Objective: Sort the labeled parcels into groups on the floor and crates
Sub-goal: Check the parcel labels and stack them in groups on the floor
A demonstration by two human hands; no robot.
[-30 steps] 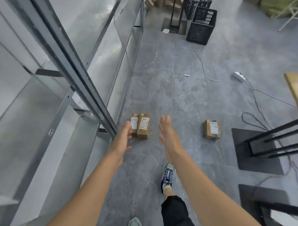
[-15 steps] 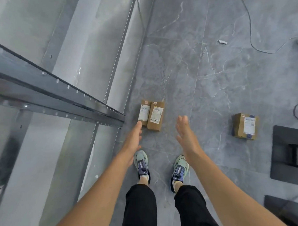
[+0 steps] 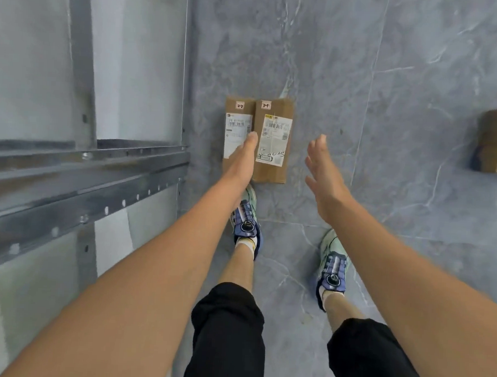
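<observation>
Two long brown cardboard parcels lie side by side on the grey floor. The left parcel (image 3: 236, 122) and the right parcel (image 3: 273, 138) each carry a white shipping label and a small pink tag. My left hand (image 3: 243, 156) reaches over the near end of the left parcel, fingers straight, holding nothing; I cannot tell whether it touches the box. My right hand (image 3: 322, 174) hovers open to the right of the right parcel, apart from it. A third brown parcel (image 3: 494, 142) sits on the floor at the right edge, partly cut off.
A grey metal shelf frame (image 3: 85, 175) with pale panels fills the left side, close to the parcels. My two feet in pale green and blue shoes (image 3: 247, 216) stand just behind the parcels. Grey marbled floor tiles (image 3: 388, 80) spread to the right.
The view has dropped and closed in on the two parcels. Both hands have reached down toward them, the left now over the left parcel. My feet have stepped up behind the parcels.
</observation>
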